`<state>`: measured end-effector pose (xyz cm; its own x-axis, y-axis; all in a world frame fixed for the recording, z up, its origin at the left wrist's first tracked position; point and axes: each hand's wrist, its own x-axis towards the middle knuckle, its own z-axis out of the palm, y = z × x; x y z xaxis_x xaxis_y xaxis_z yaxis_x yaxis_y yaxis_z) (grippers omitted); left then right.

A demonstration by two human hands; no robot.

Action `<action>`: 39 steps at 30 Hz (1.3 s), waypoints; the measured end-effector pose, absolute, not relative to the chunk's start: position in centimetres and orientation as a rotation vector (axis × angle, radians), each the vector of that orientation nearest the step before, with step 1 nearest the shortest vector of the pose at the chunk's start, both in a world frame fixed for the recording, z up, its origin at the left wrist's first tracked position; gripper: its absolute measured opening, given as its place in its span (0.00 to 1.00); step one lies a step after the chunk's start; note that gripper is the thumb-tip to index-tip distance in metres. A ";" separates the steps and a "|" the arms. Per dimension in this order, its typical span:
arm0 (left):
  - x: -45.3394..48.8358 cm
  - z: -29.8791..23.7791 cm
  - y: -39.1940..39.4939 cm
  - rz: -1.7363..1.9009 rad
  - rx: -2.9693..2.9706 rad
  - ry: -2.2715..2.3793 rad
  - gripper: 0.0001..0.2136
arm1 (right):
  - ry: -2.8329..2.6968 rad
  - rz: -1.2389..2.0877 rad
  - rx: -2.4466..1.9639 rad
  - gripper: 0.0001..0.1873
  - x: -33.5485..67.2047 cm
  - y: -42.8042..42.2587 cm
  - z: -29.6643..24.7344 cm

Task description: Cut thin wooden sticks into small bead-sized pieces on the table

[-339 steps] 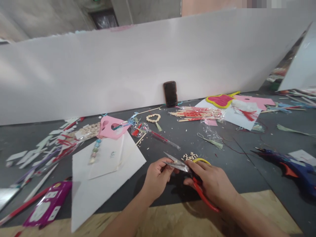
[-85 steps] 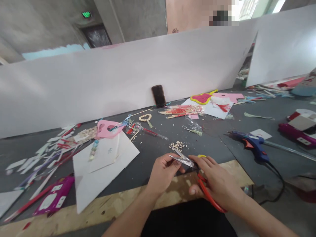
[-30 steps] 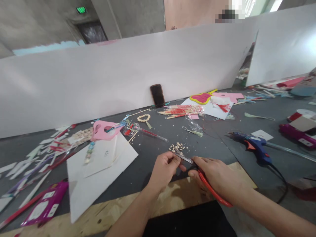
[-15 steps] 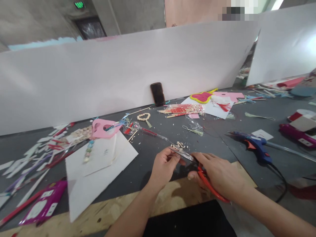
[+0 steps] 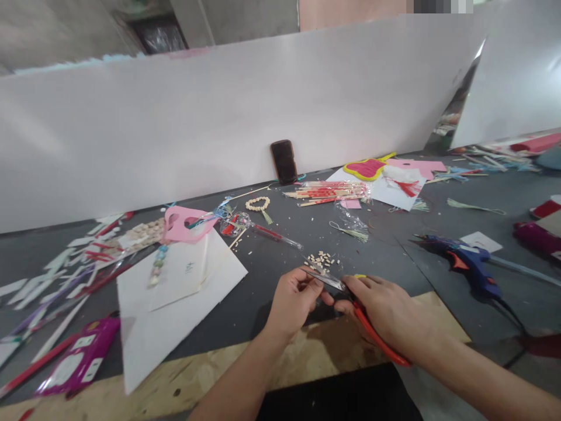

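Note:
My right hand is closed round red-handled scissors, whose metal blades point left toward my left hand. My left hand pinches something small at the blade tips; I cannot make out what it is. Both hands hover low over the dark grey table near its front wooden edge. Just behind the blades lies a small heap of pale wooden beads.
A white sheet lies to the left, with a pink cut-out and a purple packet near it. A blue glue gun lies on the right. A phone leans on the white board behind. Sticks and tassels lie scattered.
The hands have stayed together with the scissors; the blades look more closed than 2.8 s ago. The camera view has shifted slightly left and down.

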<state>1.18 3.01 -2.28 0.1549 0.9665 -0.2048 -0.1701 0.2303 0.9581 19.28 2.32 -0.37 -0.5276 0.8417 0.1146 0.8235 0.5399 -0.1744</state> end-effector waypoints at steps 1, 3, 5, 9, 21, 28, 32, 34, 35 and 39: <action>1.2 -2.4 3.0 1.038 0.993 1.092 0.09 | -2.580 0.186 -1.422 0.12 19.2 2.4 -0.4; 1.1 -2.5 3.1 1.045 1.042 1.130 0.09 | -2.569 0.266 -1.453 0.13 19.1 2.5 -0.3; 1.1 -2.6 3.1 1.054 1.072 1.149 0.09 | -2.579 0.327 -1.477 0.14 19.1 2.6 -0.3; 1.1 -2.5 3.2 1.073 1.033 1.128 0.10 | -2.583 0.323 -1.470 0.13 19.2 2.7 -0.2; 0.6 -2.4 3.3 0.926 0.874 0.969 0.09 | -2.644 0.215 -1.417 0.22 19.2 2.8 -0.1; 0.4 -2.7 3.5 0.902 0.835 0.984 0.11 | -2.636 0.205 -1.392 0.12 19.0 2.9 -1.2; 0.6 -2.9 3.6 0.957 0.883 1.038 0.12 | -2.639 0.162 -1.407 0.14 19.0 3.4 -1.5; 0.7 -2.9 3.6 0.978 0.914 1.081 0.12 | -2.640 0.191 -1.427 0.14 19.0 3.6 -1.4; 0.7 -2.8 3.6 0.982 0.926 1.099 0.13 | -2.637 0.228 -1.436 0.14 18.9 3.7 -1.2; 0.6 -2.8 3.5 0.993 0.959 1.100 0.13 | -2.645 0.426 -1.464 0.12 18.9 3.9 -0.1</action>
